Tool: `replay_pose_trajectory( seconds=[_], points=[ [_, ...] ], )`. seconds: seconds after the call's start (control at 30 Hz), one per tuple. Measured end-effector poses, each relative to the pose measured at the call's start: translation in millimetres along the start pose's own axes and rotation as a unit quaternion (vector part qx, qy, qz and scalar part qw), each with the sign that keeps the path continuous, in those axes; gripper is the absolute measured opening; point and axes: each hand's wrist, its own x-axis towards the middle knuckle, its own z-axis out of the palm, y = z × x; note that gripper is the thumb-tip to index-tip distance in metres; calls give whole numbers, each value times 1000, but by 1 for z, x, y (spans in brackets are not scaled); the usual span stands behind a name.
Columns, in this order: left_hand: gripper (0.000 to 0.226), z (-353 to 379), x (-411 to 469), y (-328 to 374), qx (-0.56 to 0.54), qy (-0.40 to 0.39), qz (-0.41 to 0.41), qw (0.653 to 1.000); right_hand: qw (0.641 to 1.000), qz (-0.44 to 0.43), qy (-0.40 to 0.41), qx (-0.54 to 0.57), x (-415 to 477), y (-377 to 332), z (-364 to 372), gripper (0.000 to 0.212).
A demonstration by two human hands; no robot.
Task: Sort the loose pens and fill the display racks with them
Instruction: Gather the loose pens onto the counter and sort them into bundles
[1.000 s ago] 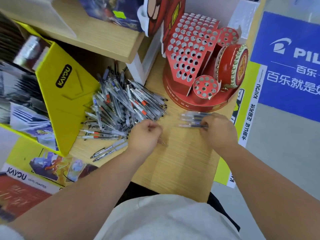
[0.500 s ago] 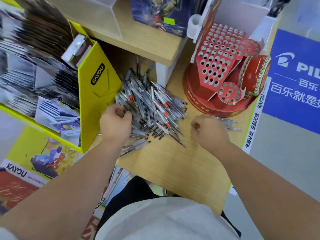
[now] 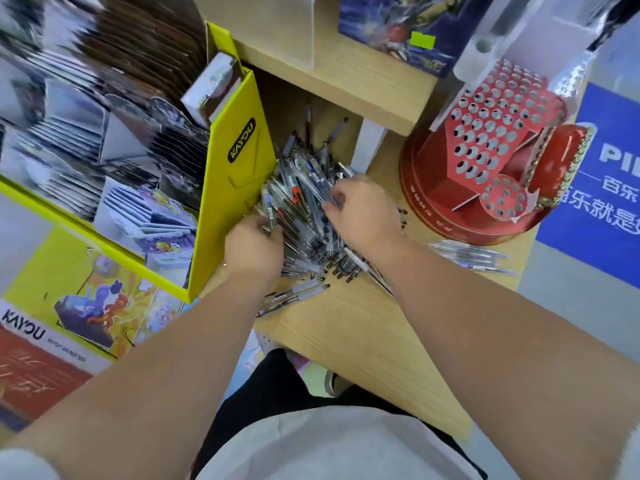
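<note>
Pen pile (image 3: pixel 304 195) — left of rack (image 3: pixel 485 140) (tabletop (image 3: pixel 363 341))

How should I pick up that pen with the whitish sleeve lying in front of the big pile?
Pinch the pen around its whitish sleeve, coming straight down from above. It lies flat on the wooden table, just clear of the pen pile, and nothing lies on top of it.

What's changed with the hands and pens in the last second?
The right hand left the sorted pens and moved left into the pile, fingers curled in it. The left hand shifted to the pile's left side. The sorted pens and empty rack stayed put.
</note>
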Motion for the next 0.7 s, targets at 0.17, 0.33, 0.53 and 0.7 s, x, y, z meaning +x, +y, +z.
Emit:
replay_pose_trajectory(
  seconds=[0.17,0.33,0.53,0.7],
  points=[
    [34,-3,3,-1,-37,-17,-18,999,992,20,-25,-120,14,-14,3,19],
    [28,-8,-7,-5,-178,-67,-86,978,984,50,-55,-162,16,-19,4,25],
    [21,-17,-19,-3,-256,-112,-113,954,984,80,-72,-140,9,-18,0,28],
    [19,-19,-22,1,-267,-135,-117,947,985,64,-55,-148,6,-12,4,43]
  ],
)
